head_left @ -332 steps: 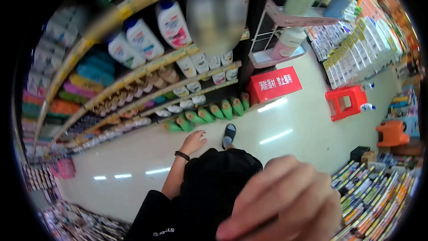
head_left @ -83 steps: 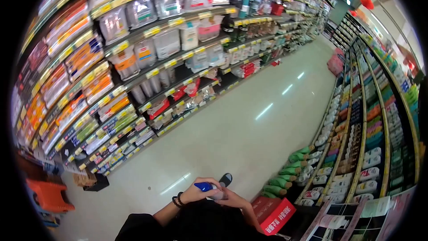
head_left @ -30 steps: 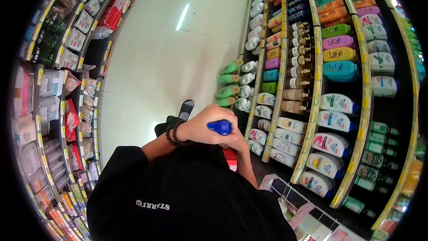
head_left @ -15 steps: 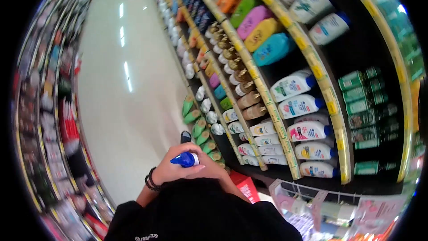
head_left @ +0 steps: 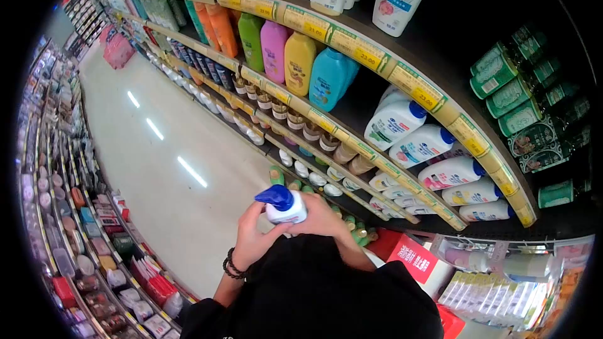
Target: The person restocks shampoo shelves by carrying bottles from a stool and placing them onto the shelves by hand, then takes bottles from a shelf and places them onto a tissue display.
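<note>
Between both hands, in front of my body, is a white pump bottle (head_left: 287,212) with a blue pump head (head_left: 276,197) whose spout points left. My left hand (head_left: 252,233), with a dark bead bracelet (head_left: 232,265) at the wrist, grips the bottle's left side. Around its right side my right hand (head_left: 322,218) is wrapped. The lower part of the bottle is hidden by the hands and the black clothing. Most of its label cannot be seen.
Shelves on the right hold white shampoo bottles (head_left: 397,124), a blue bottle (head_left: 329,79) and green boxes (head_left: 505,81). Yellow price tags line the shelf edge (head_left: 367,56). The pale aisle floor (head_left: 157,169) runs between them and the left shelves (head_left: 94,245). A red box (head_left: 411,257) stands low right.
The view has swung toward the right-hand shelves and steadied. The bottle now shows more of its white body below the pump, and both hands still hold it.
</note>
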Available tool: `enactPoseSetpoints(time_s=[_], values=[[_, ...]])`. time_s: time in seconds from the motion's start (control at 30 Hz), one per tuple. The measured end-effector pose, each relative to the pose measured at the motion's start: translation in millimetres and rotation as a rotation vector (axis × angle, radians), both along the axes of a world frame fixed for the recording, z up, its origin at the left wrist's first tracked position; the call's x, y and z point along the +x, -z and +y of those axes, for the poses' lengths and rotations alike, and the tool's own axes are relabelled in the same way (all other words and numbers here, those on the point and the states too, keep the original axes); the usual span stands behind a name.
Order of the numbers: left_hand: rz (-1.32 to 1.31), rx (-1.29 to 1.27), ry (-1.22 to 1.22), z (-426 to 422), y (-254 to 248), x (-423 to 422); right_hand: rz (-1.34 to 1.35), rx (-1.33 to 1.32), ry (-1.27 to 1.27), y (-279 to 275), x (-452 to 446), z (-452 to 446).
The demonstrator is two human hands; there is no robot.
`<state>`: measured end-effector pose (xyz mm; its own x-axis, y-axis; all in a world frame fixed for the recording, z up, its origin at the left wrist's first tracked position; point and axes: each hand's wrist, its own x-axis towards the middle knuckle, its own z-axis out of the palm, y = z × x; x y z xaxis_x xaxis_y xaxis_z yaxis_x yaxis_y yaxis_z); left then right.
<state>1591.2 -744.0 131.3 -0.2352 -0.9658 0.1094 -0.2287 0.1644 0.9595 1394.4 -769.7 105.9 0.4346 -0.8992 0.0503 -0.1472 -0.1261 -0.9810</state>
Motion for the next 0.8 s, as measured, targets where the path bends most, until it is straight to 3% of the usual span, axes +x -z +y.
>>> enactPoseSetpoints(time_s=[0.17, 0.23, 0.37, 0.43, 0.53, 0.57, 0.63, 0.7, 0.8], values=[[-0.135, -0.132, 0.21, -55, -29, -16, 0.219, -0.18, 0.154, -30, -26, -19], [-0.103, -0.302, 0.302, -74, -39, -27, 0.246, -0.263, 0.225, -34, -38, -25], [-0.012, -0.604, 0.415, -116, -55, -46, 0.208, -0.535, 0.524, -60, -35, -34], [-0.014, -0.673, 0.431, -135, -65, -54, 0.264, -0.487, 0.772, -65, -23, -32], [0.103, -0.652, 0.423, -164, -66, -69, 0.189, -0.407, 1.064, -49, -2, -41], [0.122, -0.626, 0.416, -172, -66, -75, -0.005, -0.314, 1.114, -42, 2, -46], [0.16, -0.57, 0.446, -182, -68, -84, 0.046, -0.251, 1.191, -35, 6, -54], [0.186, -0.596, 0.449, -191, -64, -99, 0.186, -0.327, 1.294, -26, 7, -71], [0.14, -0.576, 0.47, -202, -57, -115, 0.008, -0.475, 1.482, -9, 7, -108]])
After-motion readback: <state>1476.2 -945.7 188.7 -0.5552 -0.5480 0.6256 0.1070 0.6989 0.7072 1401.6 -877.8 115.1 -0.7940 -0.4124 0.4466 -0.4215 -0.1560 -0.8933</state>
